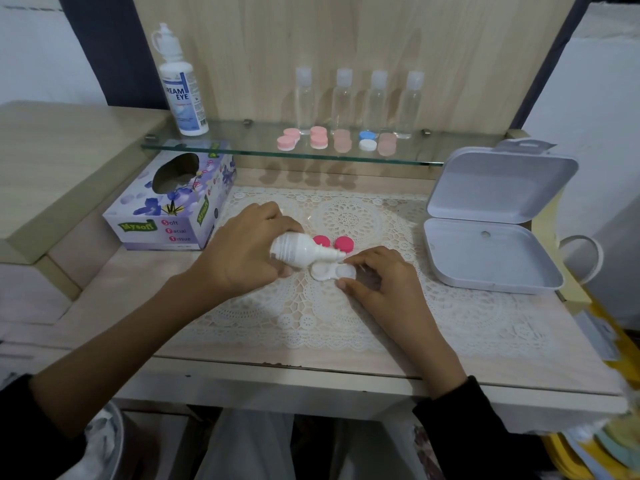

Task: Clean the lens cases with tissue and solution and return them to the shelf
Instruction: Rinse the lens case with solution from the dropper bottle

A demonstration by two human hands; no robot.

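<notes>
An open white lens case (330, 271) lies on the lace mat (346, 317) in the middle of the table. My left hand (242, 251) grips a small white solution bottle (301, 252), tipped so its nozzle points right over the case. My right hand (377, 271) pinches the case's right end between thumb and fingers. Two pink caps (333, 242) lie just behind the case. On the glass shelf (242, 147) sit several closed lens cases (318, 137), pink, peach and one blue-and-white (367, 140).
A purple tissue box (173, 202) stands at the left under the shelf. A large solution bottle (183, 88) and several clear bottles (358, 98) stand on the shelf. An open grey plastic box (491, 216) lies at the right.
</notes>
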